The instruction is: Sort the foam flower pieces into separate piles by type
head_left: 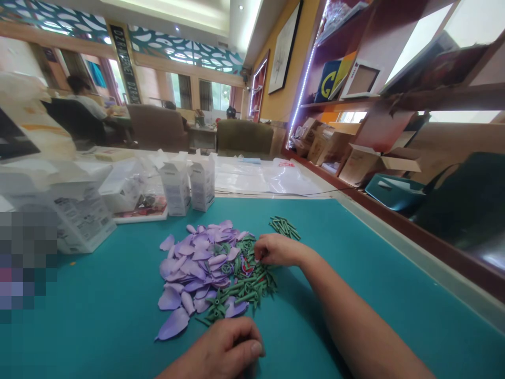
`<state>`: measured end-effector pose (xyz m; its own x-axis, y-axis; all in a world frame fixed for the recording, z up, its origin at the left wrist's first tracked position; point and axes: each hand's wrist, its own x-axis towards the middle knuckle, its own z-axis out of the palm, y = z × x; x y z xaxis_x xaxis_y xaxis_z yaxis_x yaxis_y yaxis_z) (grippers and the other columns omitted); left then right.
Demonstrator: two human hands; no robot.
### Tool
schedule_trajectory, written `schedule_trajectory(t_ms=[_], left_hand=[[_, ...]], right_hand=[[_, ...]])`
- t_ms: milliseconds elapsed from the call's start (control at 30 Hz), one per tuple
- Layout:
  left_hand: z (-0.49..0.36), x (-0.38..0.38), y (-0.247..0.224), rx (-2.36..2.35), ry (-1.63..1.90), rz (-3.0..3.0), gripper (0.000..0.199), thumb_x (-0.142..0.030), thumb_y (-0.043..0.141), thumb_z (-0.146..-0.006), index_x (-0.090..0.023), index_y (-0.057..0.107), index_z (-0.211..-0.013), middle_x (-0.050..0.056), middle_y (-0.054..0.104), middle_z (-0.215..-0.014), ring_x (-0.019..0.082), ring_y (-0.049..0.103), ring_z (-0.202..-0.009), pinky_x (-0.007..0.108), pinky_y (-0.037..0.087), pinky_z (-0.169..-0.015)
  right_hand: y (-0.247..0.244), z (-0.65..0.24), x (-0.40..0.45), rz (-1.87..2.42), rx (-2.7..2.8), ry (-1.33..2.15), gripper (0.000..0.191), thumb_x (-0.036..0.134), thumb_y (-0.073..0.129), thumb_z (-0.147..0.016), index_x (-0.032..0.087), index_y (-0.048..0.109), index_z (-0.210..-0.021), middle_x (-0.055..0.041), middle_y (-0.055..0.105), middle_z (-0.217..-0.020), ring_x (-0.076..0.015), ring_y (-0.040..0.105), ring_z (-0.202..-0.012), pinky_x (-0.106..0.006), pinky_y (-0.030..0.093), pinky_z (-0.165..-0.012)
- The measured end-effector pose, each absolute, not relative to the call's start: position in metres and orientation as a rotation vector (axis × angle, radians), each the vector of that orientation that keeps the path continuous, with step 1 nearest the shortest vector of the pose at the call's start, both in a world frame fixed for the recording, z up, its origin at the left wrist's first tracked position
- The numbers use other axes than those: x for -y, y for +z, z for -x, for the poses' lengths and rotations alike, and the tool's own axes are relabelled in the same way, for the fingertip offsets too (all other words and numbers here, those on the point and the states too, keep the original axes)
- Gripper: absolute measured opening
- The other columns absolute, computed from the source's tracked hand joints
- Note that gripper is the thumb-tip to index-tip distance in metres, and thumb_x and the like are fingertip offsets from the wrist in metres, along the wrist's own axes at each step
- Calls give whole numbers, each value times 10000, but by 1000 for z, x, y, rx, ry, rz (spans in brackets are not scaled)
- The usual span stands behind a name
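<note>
A heap of purple petal-shaped pieces point(193, 263) lies on the teal table mat point(110, 295). Against its right side are mixed green pieces point(252, 284), with a few red bits among them. My right hand point(276, 249) reaches in at the right edge of the green pieces, fingers bent and pinched together; what they hold, if anything, is hidden. Behind that hand lies a small separate pile of green sticks point(284, 227). Near the front edge, just below the heap, my left hand point(232, 347) rests with its fingers curled in and the thumb against them; its inside is hidden.
Two white cartons point(175, 187) stand behind the heap, and a larger white box point(81, 216) is at the left. Clear plastic sheeting point(268, 176) covers the table beyond the mat. Shelves with cardboard boxes point(361, 164) line the right. A person point(84, 102) sits far back left.
</note>
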<state>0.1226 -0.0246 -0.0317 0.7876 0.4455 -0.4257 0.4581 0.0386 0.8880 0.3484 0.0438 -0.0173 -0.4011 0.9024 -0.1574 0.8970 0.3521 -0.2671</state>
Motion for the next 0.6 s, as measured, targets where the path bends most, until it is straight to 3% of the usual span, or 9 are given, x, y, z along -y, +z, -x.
schedule_trajectory(t_ms=[333, 600], left_hand=[[-121, 26, -30, -719, -2, -1594, 216, -395, 485, -785, -186, 531, -753, -8, 580, -702, 143, 523, -687, 235, 403, -651], [-122, 28, -29, -738, 15, -1570, 217, -390, 496, -771, -178, 529, -738, -6, 566, -678, 141, 504, -663, 240, 387, -635]], right_hand=[[-23, -335, -43, 1799, 2708, 331, 209, 116, 571, -683, 207, 666, -845, -42, 618, -935, -148, 557, -752, -226, 343, -580], [-17, -343, -43, 1643, 2447, 517, 118, 103, 569, -649, 168, 600, -742, -26, 599, -834, -126, 523, -702, -215, 389, -625]])
